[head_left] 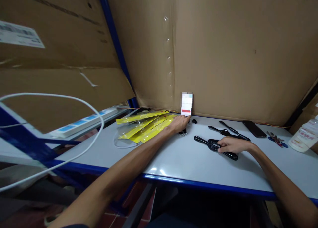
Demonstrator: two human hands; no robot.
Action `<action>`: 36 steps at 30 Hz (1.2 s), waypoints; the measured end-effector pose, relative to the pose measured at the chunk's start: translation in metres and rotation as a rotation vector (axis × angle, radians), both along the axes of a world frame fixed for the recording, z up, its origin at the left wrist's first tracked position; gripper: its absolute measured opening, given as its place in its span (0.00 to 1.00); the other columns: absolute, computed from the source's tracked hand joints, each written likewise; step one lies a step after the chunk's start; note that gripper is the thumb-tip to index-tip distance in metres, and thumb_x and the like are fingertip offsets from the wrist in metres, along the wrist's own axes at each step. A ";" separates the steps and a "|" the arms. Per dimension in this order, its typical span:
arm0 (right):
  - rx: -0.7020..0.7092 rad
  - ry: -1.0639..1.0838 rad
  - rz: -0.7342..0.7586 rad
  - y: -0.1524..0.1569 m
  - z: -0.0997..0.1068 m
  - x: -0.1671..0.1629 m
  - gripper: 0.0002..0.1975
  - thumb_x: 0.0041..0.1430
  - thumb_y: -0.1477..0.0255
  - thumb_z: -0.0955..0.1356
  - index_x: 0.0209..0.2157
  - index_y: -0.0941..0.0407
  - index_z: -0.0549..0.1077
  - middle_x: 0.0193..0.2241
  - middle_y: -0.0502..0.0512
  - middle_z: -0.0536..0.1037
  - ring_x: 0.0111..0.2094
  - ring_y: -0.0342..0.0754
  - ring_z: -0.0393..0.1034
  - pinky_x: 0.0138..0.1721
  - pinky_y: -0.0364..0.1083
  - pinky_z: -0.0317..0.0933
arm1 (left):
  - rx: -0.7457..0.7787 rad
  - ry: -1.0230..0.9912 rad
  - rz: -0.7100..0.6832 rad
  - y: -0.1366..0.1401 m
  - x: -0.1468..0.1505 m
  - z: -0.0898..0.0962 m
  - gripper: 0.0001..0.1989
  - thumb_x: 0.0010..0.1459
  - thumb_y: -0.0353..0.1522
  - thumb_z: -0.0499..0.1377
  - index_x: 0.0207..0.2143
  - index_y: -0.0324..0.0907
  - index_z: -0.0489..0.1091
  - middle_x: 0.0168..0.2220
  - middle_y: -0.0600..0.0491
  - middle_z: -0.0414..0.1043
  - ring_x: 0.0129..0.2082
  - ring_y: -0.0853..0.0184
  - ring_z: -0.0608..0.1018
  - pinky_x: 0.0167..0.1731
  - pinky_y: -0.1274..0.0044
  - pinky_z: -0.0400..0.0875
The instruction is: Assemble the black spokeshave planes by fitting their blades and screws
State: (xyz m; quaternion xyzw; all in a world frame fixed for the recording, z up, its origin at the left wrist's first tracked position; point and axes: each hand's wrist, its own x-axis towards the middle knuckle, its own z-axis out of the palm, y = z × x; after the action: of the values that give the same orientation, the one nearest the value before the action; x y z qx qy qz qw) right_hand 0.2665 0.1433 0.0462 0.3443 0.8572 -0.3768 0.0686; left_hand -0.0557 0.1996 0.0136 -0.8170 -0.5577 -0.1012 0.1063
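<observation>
Tool (213, 145) in your right hand (232, 144), phone (186, 105) by your left hand (179, 123)

Say 12 o'clock is straight ahead of you. The tool, black and shiny, is at 1 o'clock on the white table (169, 161). Your right thumb and fingers are clamped on it, on the handle nearer to you. Its other handle points to 10 o'clock.

Your left arm stretches to 12 o'clock. One finger is at the bottom of the phone, but I cannot tell if it touches. The rest of that hand's fingers are hard to see, so I cannot tell if they are apart or together. The phone stands up in front of the brown cardboard (223, 62), and its screen is lit, with a red bar near the bottom.

Yellow packs (151, 127) lie in a pile at 11 o'clock, beside your left arm. Two more black tools (225, 132) lie just past your right hand. At 2 o'clock you have some keys (275, 138) and a white bottle (303, 135). At 10 o'clock there is a power strip (84, 122), with a white cable (96, 135) looping in front.
</observation>
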 end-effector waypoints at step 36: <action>0.324 0.098 -0.136 -0.007 -0.010 -0.023 0.11 0.55 0.66 0.72 0.33 0.54 0.67 0.22 0.44 0.67 0.26 0.44 0.60 0.29 0.43 0.49 | -0.647 -1.163 -0.265 -0.056 0.056 0.017 0.04 0.52 0.28 0.62 0.29 0.39 0.67 0.18 0.60 0.67 0.17 0.73 0.69 0.20 0.82 0.62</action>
State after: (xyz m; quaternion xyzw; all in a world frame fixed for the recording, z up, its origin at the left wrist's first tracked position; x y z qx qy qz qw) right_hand 0.2435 0.1358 0.0357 0.3890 0.8838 -0.2539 -0.0552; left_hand 0.0006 0.1433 0.0309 -0.6817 -0.4215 -0.3645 -0.4741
